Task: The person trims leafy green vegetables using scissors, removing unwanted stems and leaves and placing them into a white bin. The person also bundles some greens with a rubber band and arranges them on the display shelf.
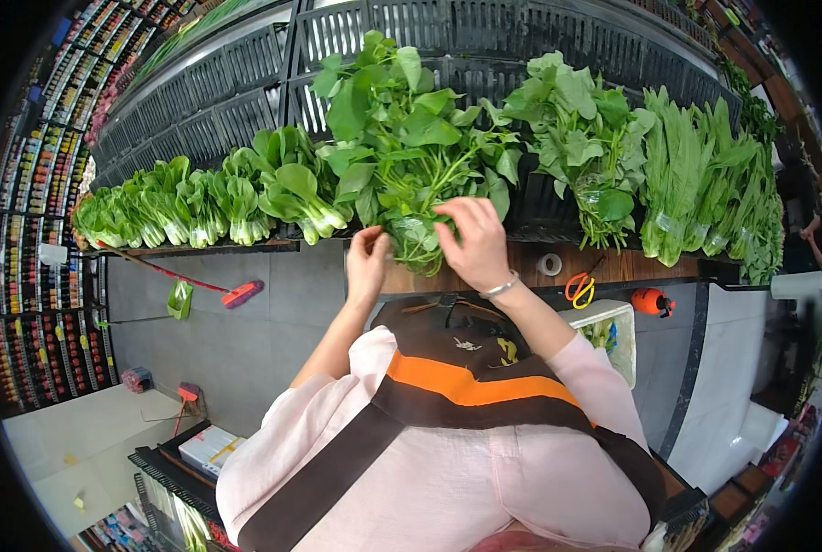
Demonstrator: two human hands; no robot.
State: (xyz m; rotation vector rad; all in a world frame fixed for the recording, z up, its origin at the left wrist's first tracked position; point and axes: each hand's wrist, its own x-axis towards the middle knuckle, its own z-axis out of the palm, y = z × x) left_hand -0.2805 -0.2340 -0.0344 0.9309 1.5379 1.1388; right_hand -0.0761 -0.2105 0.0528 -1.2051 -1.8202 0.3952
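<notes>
A large bunch of leafy green stems (411, 138), likely sweet potato leaves, lies before me across the black crate edge, its stem end towards me. Clear film or tape (411, 229) shines around the gathered stems. On the left of that wrapped end is my left hand (367, 261), fingers curled together; whether something thin is pinched in them cannot be made out. From the right, my right hand (476, 238) reaches to the stems, thumb and fingers apart, fingertips at the bunch's side. A bracelet (499, 287) circles the right wrist.
Bok choy bunches (204, 203) line the left. Another leafy bunch (594, 138) and long-leaf lettuce (666, 179) stand right. Black slatted crates (383, 27) rise behind. A tape roll (550, 263) and scissors (579, 290) lie on the wooden ledge (521, 279), near a white foam box (628, 345).
</notes>
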